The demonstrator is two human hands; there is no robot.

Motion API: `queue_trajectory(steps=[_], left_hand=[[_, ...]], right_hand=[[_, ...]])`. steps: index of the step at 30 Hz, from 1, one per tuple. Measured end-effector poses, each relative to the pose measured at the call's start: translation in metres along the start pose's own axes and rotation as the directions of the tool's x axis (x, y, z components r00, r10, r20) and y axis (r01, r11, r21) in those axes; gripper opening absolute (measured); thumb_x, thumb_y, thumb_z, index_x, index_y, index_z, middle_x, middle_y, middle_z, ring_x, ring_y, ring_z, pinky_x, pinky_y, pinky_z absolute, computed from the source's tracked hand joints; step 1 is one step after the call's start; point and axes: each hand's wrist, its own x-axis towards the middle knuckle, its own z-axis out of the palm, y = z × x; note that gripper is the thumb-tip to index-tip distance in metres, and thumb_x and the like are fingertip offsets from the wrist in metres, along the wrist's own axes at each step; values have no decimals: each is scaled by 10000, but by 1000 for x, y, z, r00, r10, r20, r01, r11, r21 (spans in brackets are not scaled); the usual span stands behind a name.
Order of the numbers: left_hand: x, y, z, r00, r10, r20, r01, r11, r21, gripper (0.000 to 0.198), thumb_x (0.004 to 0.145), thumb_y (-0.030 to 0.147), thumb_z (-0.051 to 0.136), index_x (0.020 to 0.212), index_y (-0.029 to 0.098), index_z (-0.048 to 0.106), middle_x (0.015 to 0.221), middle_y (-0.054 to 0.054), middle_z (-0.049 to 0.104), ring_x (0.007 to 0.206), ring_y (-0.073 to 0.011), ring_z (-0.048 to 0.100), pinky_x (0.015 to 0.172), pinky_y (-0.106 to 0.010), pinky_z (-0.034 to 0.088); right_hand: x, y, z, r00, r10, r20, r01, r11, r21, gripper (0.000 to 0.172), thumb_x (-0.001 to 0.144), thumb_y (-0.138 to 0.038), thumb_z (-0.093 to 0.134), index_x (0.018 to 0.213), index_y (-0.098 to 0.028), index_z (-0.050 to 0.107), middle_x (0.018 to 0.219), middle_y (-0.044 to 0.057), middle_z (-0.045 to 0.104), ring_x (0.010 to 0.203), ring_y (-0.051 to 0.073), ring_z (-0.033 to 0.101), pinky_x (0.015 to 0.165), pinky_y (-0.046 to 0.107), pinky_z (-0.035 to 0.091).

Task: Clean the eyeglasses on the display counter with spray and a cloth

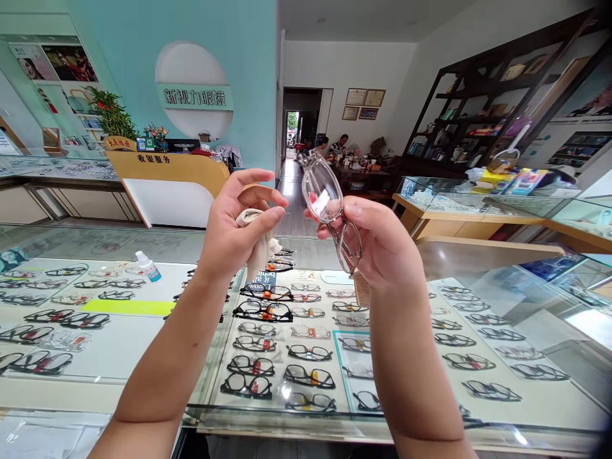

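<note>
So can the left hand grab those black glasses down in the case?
Probably not: the black glasses lie under the glass counter top, which covers them from above, and the left hand holds a cloth.

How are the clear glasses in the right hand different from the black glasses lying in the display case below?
The clear-framed glasses have a see-through frame; the black-framed glasses have a dark, opaque one. The clear-framed glasses are held up on end by the right hand, near the cloth in the left hand; the black-framed glasses lie flat inside the display case. Both carry a small red tag.
</note>
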Motion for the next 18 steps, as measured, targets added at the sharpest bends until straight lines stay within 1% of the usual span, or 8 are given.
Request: queue_trajectory(steps=[4,9,13,18], left_hand=[[0,4,1,1000,1,-5,-1,1000,10,475,912,468,954,1278,333,683,932,-5,757,675,-149,628,558,-318,481],[-2,6,4,1000,24,-7,-24,1000,18,434,907,507,954,1202,327,692,914,-9,735,743,-165,668,579,-310,494],[-5,12,9,998,61,-24,-60,997,42,382,911,479,957,1125,304,693,908,-9,723,766,-161,673,597,-302,511],[-10,26,13,998,51,-34,-47,994,102,348,941,459,934,1113,290,682,912,6,740,737,-133,675,618,-275,534]], right_hand=[[-2,-3,1,999,-21,-49,18,998,-61,297,922,-525,813,805,-255,767,884,40,764,830,218,737,797,387,637],[-2,3,6,979,-164,-124,144,977,-159,181,965,-387,805,827,-274,830,963,27,805,922,210,715,884,392,590],[-2,5,8,970,-208,-127,178,962,-209,195,979,-383,803,819,-276,836,987,25,818,964,221,717,891,395,577],[-1,6,6,958,-249,-141,214,951,-223,195,985,-381,788,829,-273,836,956,19,814,937,217,722,875,389,584]])
